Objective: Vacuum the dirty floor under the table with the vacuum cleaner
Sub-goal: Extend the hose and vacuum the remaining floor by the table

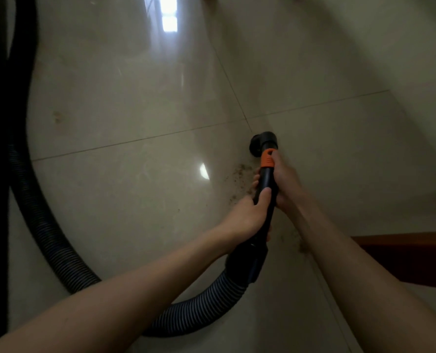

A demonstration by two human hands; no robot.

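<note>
The black vacuum wand is clasped by both hands, the left hand curled round its lower shaft and the right hand wrapped just below the orange collar; its round nozzle is set on the tiled floor near a tile seam, just beyond the scattered brown dirt. The dirt may be missed, since much of it lies beneath the hands and wand rather than under the nozzle; crumbs could be scattered by a hasty pull back. The ribbed hose, looped wide toward the floor's left edge, could be snagged or tugged short; the brown wooden furniture at the right edge could be struck.
</note>
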